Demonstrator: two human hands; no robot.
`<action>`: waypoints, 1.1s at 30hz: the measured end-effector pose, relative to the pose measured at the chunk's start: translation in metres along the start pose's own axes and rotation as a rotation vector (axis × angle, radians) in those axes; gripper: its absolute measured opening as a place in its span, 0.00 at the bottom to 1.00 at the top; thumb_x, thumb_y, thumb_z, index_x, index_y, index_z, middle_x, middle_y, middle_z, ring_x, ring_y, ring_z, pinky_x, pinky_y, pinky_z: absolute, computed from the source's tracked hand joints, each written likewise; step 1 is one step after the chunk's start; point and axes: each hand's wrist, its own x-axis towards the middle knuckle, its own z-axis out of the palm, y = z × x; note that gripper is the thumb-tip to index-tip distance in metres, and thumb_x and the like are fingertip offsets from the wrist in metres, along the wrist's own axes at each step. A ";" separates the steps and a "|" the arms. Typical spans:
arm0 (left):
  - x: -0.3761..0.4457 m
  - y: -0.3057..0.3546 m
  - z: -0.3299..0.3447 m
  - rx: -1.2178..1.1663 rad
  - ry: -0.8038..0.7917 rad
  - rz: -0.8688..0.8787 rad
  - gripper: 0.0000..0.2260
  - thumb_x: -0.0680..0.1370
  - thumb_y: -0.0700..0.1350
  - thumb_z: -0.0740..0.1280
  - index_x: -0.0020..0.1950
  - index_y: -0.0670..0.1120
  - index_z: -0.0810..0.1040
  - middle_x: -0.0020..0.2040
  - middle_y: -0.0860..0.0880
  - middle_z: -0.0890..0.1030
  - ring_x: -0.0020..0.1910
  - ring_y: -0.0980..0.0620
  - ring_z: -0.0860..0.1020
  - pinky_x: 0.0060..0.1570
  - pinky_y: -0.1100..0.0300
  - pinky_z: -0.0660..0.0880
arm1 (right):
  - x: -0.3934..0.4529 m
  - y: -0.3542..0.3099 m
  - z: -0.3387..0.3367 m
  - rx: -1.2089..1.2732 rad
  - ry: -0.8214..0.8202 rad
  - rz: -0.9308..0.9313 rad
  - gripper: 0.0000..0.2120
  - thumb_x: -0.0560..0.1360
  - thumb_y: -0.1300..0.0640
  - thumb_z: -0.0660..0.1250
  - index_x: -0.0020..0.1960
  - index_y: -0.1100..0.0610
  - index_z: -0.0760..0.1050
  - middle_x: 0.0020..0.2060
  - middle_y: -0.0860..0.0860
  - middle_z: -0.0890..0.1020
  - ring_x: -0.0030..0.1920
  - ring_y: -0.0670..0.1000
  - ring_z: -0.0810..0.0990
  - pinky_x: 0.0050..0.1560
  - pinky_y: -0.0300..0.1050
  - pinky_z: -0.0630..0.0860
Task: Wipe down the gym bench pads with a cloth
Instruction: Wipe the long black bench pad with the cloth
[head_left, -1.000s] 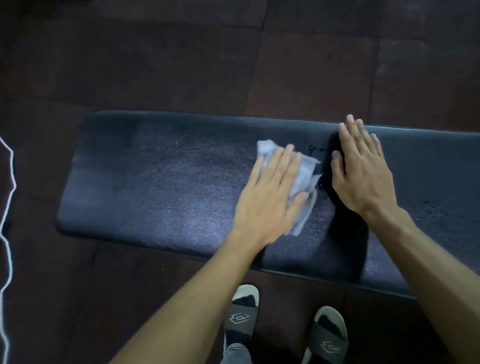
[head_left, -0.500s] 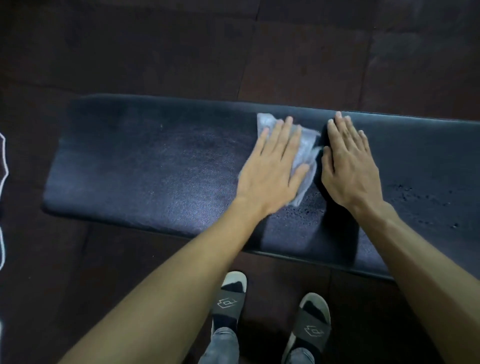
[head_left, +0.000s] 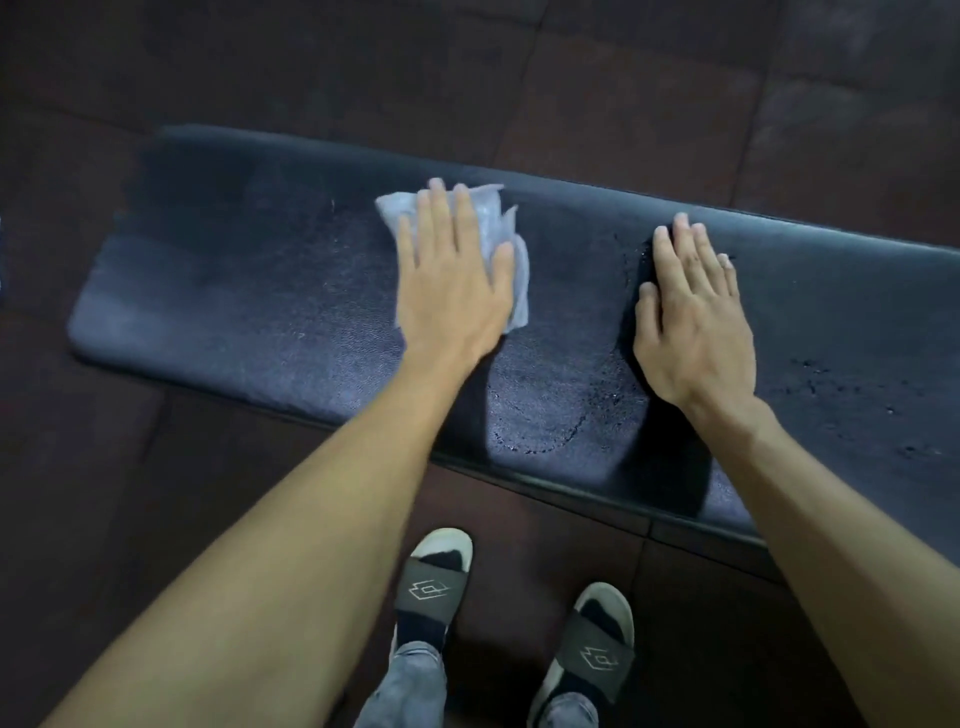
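Cloth (head_left: 496, 223) pinned flat under left hand (head_left: 452, 291), fingers (head_left: 436, 218) spread wide and pressed down, no pinch; pale crumpled edges poking out past fingertips and thumb side. Flat palm probably chosen to spread pressure over a broad patch of pad. Sits near far edge of bench pad (head_left: 234, 291), roughly mid-length. Right hand (head_left: 693, 322) empty, also open and flat on the pad, well apart from the cloth, fingers close together; likely bracing body weight while leaning over. Between the two hands, damp sheen and a curved wet edge on the dark vinyl, suggesting that stretch already covered. Right of the bracing hand, scattered dark specks or droplets on the surface; probably not yet wiped. Left end of pad looks dull and dry, cannot tell if done. Dark tiled floor (head_left: 649, 93) all round; two feet in slides (head_left: 434, 587) close against near side of bench, stance squared to the work.
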 end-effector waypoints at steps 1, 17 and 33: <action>-0.003 0.016 0.001 0.000 0.001 0.045 0.33 0.84 0.58 0.47 0.83 0.38 0.54 0.83 0.36 0.55 0.82 0.39 0.54 0.80 0.42 0.51 | 0.000 0.000 0.000 0.001 -0.004 0.004 0.28 0.84 0.51 0.48 0.82 0.59 0.55 0.82 0.55 0.55 0.82 0.53 0.50 0.82 0.51 0.46; -0.001 0.060 0.001 -0.001 -0.042 0.054 0.32 0.84 0.61 0.45 0.84 0.44 0.53 0.84 0.41 0.55 0.83 0.42 0.52 0.81 0.41 0.48 | -0.028 0.053 -0.030 -0.095 -0.045 0.149 0.31 0.82 0.39 0.48 0.83 0.48 0.52 0.83 0.55 0.52 0.83 0.56 0.47 0.80 0.60 0.47; -0.004 0.099 0.004 0.014 -0.047 0.098 0.29 0.85 0.60 0.46 0.84 0.48 0.53 0.84 0.44 0.55 0.83 0.44 0.52 0.81 0.42 0.49 | -0.028 0.072 -0.036 -0.037 -0.028 0.137 0.29 0.83 0.44 0.49 0.82 0.48 0.54 0.82 0.55 0.54 0.83 0.55 0.50 0.81 0.58 0.48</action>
